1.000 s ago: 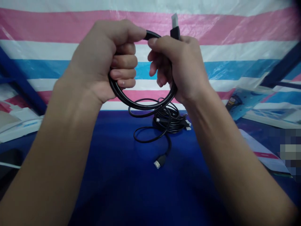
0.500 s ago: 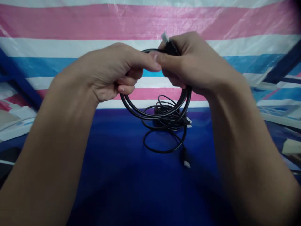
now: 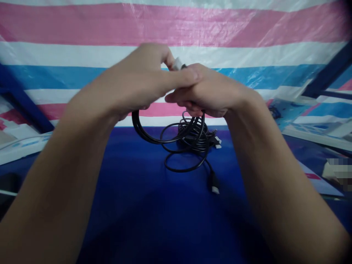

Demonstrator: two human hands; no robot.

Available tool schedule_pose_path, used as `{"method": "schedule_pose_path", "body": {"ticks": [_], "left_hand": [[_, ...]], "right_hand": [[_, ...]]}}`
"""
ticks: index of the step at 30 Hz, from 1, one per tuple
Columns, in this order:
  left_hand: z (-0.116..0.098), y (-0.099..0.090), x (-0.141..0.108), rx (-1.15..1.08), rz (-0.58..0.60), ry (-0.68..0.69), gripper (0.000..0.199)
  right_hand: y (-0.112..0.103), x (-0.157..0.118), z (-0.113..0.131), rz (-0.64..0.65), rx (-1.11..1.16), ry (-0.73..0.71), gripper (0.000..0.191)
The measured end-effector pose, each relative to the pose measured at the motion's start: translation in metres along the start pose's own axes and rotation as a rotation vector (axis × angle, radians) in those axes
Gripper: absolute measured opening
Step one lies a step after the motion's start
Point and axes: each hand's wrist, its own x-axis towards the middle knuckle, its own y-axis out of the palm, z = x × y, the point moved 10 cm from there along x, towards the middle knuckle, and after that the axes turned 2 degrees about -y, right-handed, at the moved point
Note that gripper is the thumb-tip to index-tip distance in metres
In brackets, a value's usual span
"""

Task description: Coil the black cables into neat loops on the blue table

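A looped black cable (image 3: 154, 140) hangs between my two hands, above the table. My left hand (image 3: 140, 80) is closed around the left side of the loops, its thumb reaching across onto my right hand. My right hand (image 3: 205, 90) is closed on the right side of the loops, fingers bent inward. A pale-tipped plug (image 3: 178, 64) sticks up between the hands, beside my left index finger; its lower part is hidden. The cable's other dark plug (image 3: 214, 183) with a light tip hangs or lies lower down; I cannot tell which.
Behind the loops, a pile of coiled black cables (image 3: 202, 143) with light-tipped plugs rests on the blue table (image 3: 165, 220). A striped plastic sheet (image 3: 82, 29) covers the back. White objects lie at the left (image 3: 24, 148) and right (image 3: 316, 137); dark blue posts stand at both sides.
My right hand has come down and left, and the hands are closer together. The plug tip has shifted left and lower, near my left index finger. My left thumb now overlaps my right hand.
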Motion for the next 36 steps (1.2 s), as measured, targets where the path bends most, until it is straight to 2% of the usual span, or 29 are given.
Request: {"method": "schedule_pose_path", "body": {"ticks": [3,5,8,12,14,16,18,22,23,25,27,29,31,33,35,36], "left_hand": [[-0.006,0.006,-0.001,0.030,0.012,0.033,0.038],[-0.009,0.005,0.000,-0.003,-0.016,0.050,0.029],[-0.009,-0.002,0.003,-0.127,-0.061,0.075,0.022],[0.006,-0.025,0.004,-0.398,-0.263,0.042,0.021],[0.020,-0.028,0.005,-0.547,-0.295,-0.040,0.019],[0.034,-0.020,0.006,-0.611,-0.227,-0.162,0.014],[0.039,-0.009,0.007,-0.521,-0.092,-0.220,0.009],[0.029,0.030,0.001,-0.146,0.306,-0.107,0.025],[0.029,0.037,-0.001,-0.134,0.361,-0.111,0.032],[0.027,0.044,-0.003,-0.219,0.382,-0.147,0.041],[0.021,0.042,-0.001,-0.375,0.348,-0.157,0.035],[0.013,0.033,0.004,-0.538,0.282,-0.126,0.024],[0.013,0.013,0.008,-0.715,0.130,-0.110,0.017],[0.022,-0.007,0.007,-0.819,-0.052,-0.140,0.021],[0.030,-0.019,0.004,-0.857,-0.171,-0.161,0.022],[0.031,-0.020,0.002,-0.853,-0.173,-0.170,0.020]], "right_hand": [[0.004,-0.001,0.009,0.002,-0.144,-0.004,0.011],[0.005,-0.001,0.015,-0.006,-0.109,-0.029,0.009],[-0.002,-0.002,0.018,-0.046,0.037,-0.082,0.015],[-0.014,0.000,0.012,-0.100,0.174,-0.138,0.013],[-0.017,0.000,0.007,-0.124,0.220,-0.114,0.010],[-0.018,-0.001,0.004,-0.120,0.268,-0.085,0.013],[-0.014,-0.004,0.005,-0.050,0.186,-0.058,0.019],[0.003,-0.014,0.011,0.193,-0.211,-0.022,0.012],[0.005,-0.015,0.012,0.212,-0.270,-0.013,0.012],[-0.002,-0.014,0.015,0.138,-0.326,0.017,0.013],[-0.013,-0.011,0.018,0.001,-0.329,0.031,0.011],[-0.019,-0.009,0.025,-0.101,-0.242,-0.027,0.008],[-0.024,-0.008,0.030,-0.183,-0.127,-0.101,0.009],[-0.030,-0.007,0.032,-0.261,0.003,-0.154,0.015],[-0.032,-0.007,0.033,-0.275,0.144,-0.203,0.013],[-0.030,-0.007,0.034,-0.255,0.207,-0.229,0.012]]}}
